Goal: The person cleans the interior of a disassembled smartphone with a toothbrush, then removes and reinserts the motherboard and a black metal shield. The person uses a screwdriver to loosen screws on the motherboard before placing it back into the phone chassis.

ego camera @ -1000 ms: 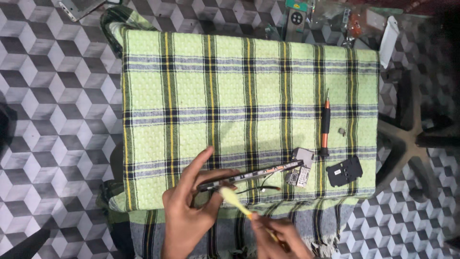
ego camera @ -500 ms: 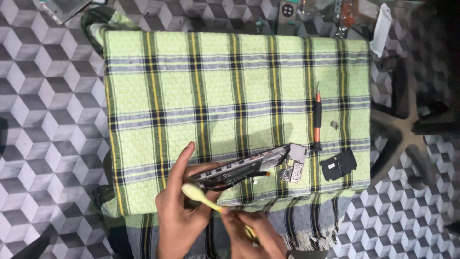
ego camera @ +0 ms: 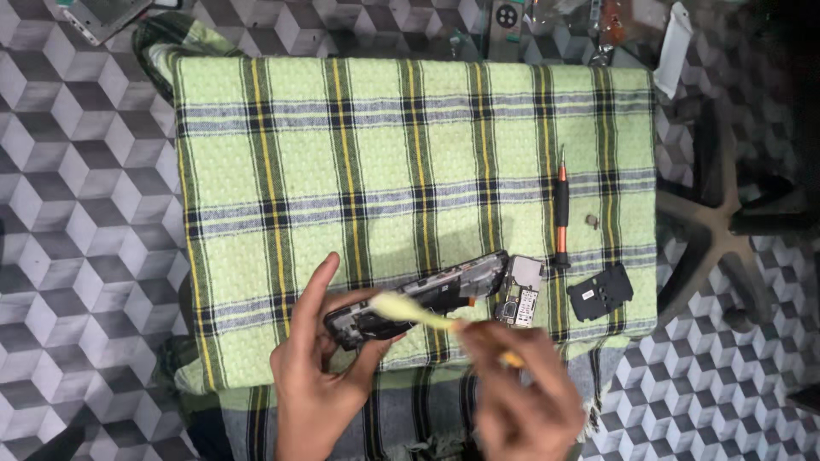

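On the checked cloth [ego camera: 410,154], left hand [ego camera: 320,384] grips opened phone [ego camera: 418,299]; blurred right hand [ego camera: 521,384] grips yellow brush [ego camera: 418,312].

Floor [ego camera: 77,213] all round: grey, black & white cube-pattern covering, seen left, right & top of frame. Centre: low surface under a green plaid cloth [ego camera: 384,154] w/ navy & yellow stripes, fringe at lower right edge. Second, greyer plaid cloth [ego camera: 401,418] at bottom centre. Right of frame: dark star-shaped chair base [ego camera: 726,230] on the floor. Top edge: clutter, too dim to tell. Light even on cloth, dimmer toward upper right corner.
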